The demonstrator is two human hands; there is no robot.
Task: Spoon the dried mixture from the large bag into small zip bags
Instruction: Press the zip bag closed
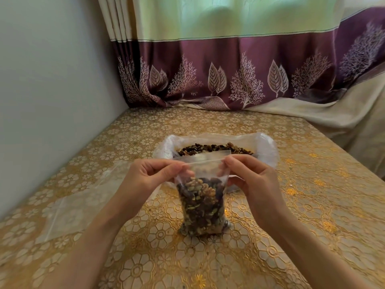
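Gold-patterned worktop (281, 205) w/ curtain behind. Small zip bag (201, 207), about two-thirds full, stands just in front of large bag (214, 147). Left hand (145, 178) & right hand (252, 180) each have a pinch grip on its top strip. Step looks like sealing; next needs pressing along the zip.

Two hands: left hand (149, 176), right hand (253, 180), one small zip bag (203, 207) of mixture pinched between their fingertips. One large bag (264, 149) just beyond the fingers, at least one empty zip bag (68, 207) flat left of the left fingers. One table (312, 205), one curtain (229, 69)
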